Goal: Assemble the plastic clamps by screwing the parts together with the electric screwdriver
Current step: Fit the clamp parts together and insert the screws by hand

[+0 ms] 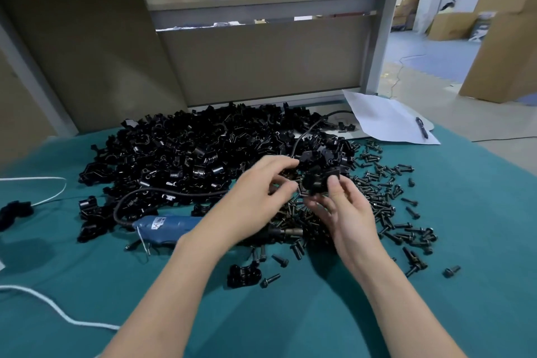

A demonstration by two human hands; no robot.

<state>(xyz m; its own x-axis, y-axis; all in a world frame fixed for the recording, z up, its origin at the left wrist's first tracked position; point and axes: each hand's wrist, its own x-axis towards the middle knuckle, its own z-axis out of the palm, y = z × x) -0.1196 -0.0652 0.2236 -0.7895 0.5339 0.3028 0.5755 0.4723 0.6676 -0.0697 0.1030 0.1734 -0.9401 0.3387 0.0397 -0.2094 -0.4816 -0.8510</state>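
plastic clamp [317,181] gripped in right hand [348,214]; left hand [257,186] blurred, grip unclear.

Black clamp parts [203,148] heaped up, one clamp [318,180] lifted above scattered dark screws [386,198], blue electric screwdriver [168,227] lying flat.

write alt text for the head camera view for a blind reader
Two bare hands work above a teal-covered table: the right hand holds a black plastic clamp, and the left hand reaches to it, its grip blurred. Around them lie a pile of black clamp parts, scattered screws to the right and a blue electric screwdriver to the left.
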